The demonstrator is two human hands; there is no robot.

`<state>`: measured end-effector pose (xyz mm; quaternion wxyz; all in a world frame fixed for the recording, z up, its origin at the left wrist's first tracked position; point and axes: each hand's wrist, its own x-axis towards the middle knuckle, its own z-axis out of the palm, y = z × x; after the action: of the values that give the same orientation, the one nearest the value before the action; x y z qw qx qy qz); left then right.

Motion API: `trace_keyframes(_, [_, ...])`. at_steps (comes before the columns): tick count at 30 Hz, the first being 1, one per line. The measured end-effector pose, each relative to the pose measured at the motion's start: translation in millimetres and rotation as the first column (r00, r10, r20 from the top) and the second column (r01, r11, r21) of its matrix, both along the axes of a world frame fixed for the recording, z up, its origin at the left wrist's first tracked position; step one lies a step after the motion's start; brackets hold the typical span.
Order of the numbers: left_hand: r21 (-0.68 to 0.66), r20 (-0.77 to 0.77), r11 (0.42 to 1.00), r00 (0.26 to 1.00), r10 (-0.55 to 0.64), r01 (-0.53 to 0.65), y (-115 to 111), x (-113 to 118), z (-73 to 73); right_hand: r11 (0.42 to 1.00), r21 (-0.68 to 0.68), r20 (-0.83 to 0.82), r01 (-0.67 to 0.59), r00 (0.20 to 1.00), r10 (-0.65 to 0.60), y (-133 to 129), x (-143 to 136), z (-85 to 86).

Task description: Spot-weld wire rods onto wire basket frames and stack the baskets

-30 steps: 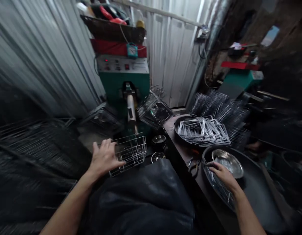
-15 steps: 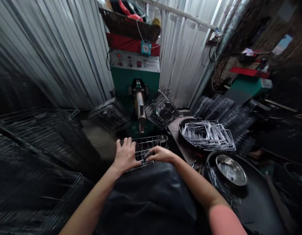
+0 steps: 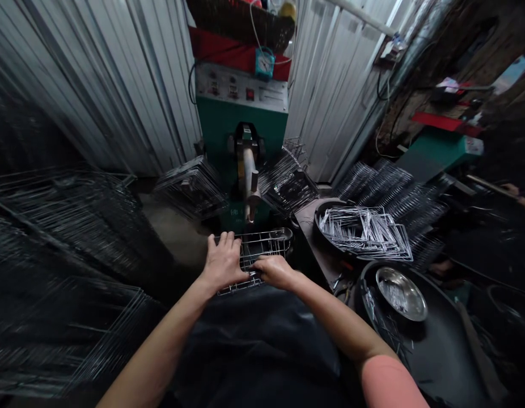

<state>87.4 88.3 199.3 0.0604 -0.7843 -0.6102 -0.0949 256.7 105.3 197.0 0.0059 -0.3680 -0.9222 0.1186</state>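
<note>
A wire rack (image 3: pixel 267 249) of thin metal rods lies in front of me, below the electrode arm (image 3: pixel 250 181) of a green spot-welding machine (image 3: pixel 215 124). My left hand (image 3: pixel 222 263) is closed over the rack's left end, fingers over the far rod and thumb toward the near side. My right hand (image 3: pixel 277 271) is over the rack's near middle, its fingers pinched together. What they hold is dark and partly hidden, so I cannot make out its kind. A small rounded metal piece shows at the rack's far right corner.
Stacked wire frames (image 3: pixel 194 187) stand left of the machine, with more frames (image 3: pixel 290 184) at its right. Bent wire pieces fill a black pan (image 3: pixel 320 226). A steel bowl (image 3: pixel 419 309) sits on a dark round tray (image 3: pixel 449 362). Wire racks (image 3: pixel 67 226) are piled on my left.
The view has tilted down and turned slightly left, so the machine appears higher. My right hand has shifted slightly left along the rack. The red panel light no longer shows lit.
</note>
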Motion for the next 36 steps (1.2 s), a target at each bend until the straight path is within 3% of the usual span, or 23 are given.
trace_keyframes(6, [-0.018, 0.014, 1.0, 1.0, -0.013, 0.013, 9, -3, 1.0, 0.999, 0.051, 0.05, 0.016, 0.999, -0.019, 6, -1, -1.2])
trace_keyframes(21, [-0.07, 0.09, 0.997, 0.995, -0.04, 0.046, 57, -12, -7.4, 0.994, 0.099, 0.024, 0.044, 0.999, -0.047, 42, -2, 1.1])
trace_keyframes(30, [-0.104, 0.101, 0.994, 0.995, -0.026, 0.037, 78, -14, 6.2, 0.991, 0.119, 0.031, 0.059, 0.998, -0.063, 63, -8, 7.2])
trace_keyframes(36, [-0.143, 0.099, 0.989, 0.995, -0.016, 0.03, 81, -15, 8.2, 0.983, 0.146, -0.005, 0.11, 0.994, -0.11, 59, -9, 4.3])
